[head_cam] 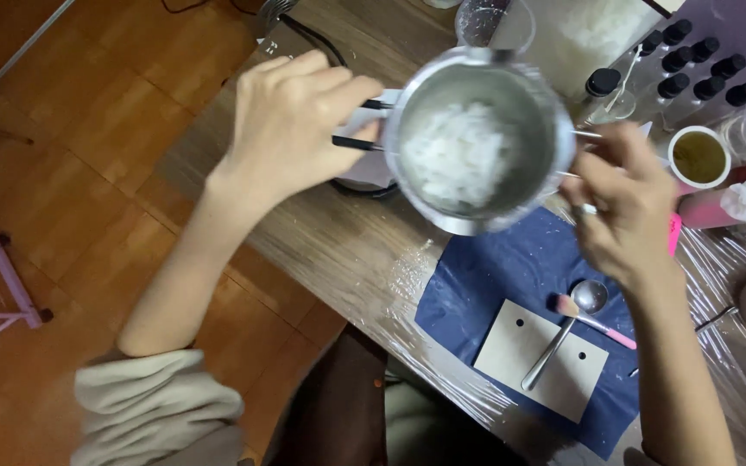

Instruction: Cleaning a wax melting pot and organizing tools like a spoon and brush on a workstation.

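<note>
A round metal pot point(477, 138) with white flakes inside hangs above the wooden table point(338, 250). My left hand point(291, 116) grips the pot's thin dark handles on its left side. My right hand point(628, 207) is at the pot's right rim, fingers pinched on a thin metal wire part there. What the pot stands on is hidden beneath it.
A blue cloth point(494, 285) lies on plastic film, with a square wooden board point(541, 358), a metal spoon point(573, 324) and a pink spatula point(593, 324). Several black-capped bottles point(692, 65), a white cup of greenish liquid point(699, 157) and a glass jar point(494, 22) stand behind.
</note>
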